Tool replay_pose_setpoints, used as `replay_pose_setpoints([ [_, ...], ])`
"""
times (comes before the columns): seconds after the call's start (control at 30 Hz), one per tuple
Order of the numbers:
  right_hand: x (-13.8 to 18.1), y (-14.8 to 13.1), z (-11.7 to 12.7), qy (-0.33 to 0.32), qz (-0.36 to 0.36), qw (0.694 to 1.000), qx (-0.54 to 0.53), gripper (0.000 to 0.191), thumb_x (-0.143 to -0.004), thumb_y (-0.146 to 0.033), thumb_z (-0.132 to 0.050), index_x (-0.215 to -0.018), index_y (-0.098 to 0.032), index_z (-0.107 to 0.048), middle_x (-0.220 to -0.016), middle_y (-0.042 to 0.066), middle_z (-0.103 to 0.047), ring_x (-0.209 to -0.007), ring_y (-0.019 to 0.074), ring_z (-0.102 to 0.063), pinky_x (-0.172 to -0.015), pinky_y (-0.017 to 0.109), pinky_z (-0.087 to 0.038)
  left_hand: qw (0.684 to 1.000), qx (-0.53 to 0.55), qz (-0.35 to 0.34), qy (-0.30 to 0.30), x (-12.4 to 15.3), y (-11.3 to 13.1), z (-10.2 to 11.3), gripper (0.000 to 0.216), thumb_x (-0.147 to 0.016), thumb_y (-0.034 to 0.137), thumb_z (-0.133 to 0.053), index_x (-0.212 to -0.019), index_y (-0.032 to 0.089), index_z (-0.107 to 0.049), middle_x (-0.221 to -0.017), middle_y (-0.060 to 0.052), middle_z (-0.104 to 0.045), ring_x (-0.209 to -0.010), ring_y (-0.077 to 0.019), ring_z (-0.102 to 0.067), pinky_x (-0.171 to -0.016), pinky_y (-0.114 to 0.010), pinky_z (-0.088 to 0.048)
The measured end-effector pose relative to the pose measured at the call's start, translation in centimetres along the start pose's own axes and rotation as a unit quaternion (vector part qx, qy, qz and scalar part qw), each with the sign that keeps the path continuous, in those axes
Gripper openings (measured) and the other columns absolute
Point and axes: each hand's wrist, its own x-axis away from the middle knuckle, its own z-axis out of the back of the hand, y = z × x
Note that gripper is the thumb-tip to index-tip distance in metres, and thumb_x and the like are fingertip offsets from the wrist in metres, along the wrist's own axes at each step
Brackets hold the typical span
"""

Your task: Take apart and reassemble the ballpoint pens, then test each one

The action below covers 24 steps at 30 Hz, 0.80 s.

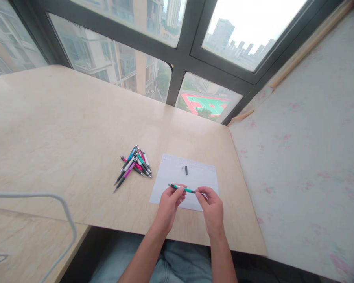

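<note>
A green ballpoint pen is held level above a white sheet of paper. My left hand is closed round its clip end, and my right hand pinches the opposite end, whose tip is mostly hidden by the fingers. On the paper beyond my hands lies a short black grip piece, with tiny parts beside it too small to make out. Left of the sheet, several pens in blue, pink, purple, white and green are heaped across one another.
The pale tabletop runs up to a dark window frame. A wall with flowered paper borders the right side. A white cable or tube curves over the lower left, and the table's front edge lies near my lap.
</note>
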Motion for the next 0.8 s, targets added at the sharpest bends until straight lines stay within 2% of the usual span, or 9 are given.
replay_pose_setpoints([
  [0.13, 0.1, -0.6, -0.1, -0.021, 0.003, 1.000, 0.004, 0.030, -0.079, -0.040, -0.071, -0.101, -0.019, -0.069, -0.102, 0.009, -0.070, -0.099, 0.0246, -0.063, -0.082, 0.037, -0.051, 1.000, 0.011, -0.002, 0.008, 0.0, 0.1, 0.0, 0.027, -0.069, 0.032, -0.080, -0.085, 0.011, -0.073, -0.072, -0.004, -0.062, -0.065, -0.0108, -0.052, -0.062, -0.024, -0.041],
  [0.33, 0.0, -1.3, 0.1, -0.027, -0.046, 0.998, 0.044, 0.032, -0.087, -0.046, -0.059, -0.097, -0.018, -0.068, -0.089, 0.007, -0.070, -0.081, 0.0215, -0.067, -0.077, 0.037, -0.052, 1.000, 0.017, -0.002, 0.010, -0.1, -0.1, 0.1, 0.026, -0.070, 0.031, -0.080, -0.086, 0.011, -0.073, -0.072, -0.004, -0.061, -0.066, -0.0111, -0.053, -0.060, -0.022, -0.041],
  [0.5, 0.0, -1.1, 0.6, -0.048, -0.011, 0.996, 0.070, 0.024, -0.083, -0.039, -0.065, -0.098, -0.019, -0.069, -0.102, 0.008, -0.071, -0.096, 0.0240, -0.065, -0.084, 0.037, -0.051, 1.000, 0.026, 0.004, 0.010, -0.2, -0.2, 0.3, 0.027, -0.070, 0.031, -0.080, -0.087, 0.011, -0.073, -0.073, -0.004, -0.061, -0.067, -0.0105, -0.053, -0.060, -0.021, -0.040],
  [0.63, 0.0, -1.2, 0.5, -0.044, 0.005, 0.997, 0.068, 0.028, -0.081, -0.038, -0.067, -0.103, -0.020, -0.067, -0.107, 0.009, -0.070, -0.102, 0.0252, -0.063, -0.082, 0.037, -0.052, 1.000, 0.027, 0.005, 0.007, -0.3, -0.2, 0.4, 0.027, -0.071, 0.031, -0.079, -0.087, 0.011, -0.073, -0.071, -0.003, -0.060, -0.066, -0.0096, -0.053, -0.059, -0.020, -0.040],
  [0.8, 0.1, -1.5, 0.4, -0.049, -0.040, 0.995, 0.072, 0.030, -0.086, -0.045, -0.059, -0.097, -0.018, -0.068, -0.090, 0.008, -0.071, -0.084, 0.0228, -0.068, -0.077, 0.037, -0.053, 1.000, 0.020, 0.007, 0.002, -0.1, -0.3, 0.3, 0.028, -0.071, 0.031, -0.079, -0.087, 0.010, -0.073, -0.073, -0.004, -0.062, -0.067, -0.0102, -0.054, -0.059, -0.020, -0.040],
])
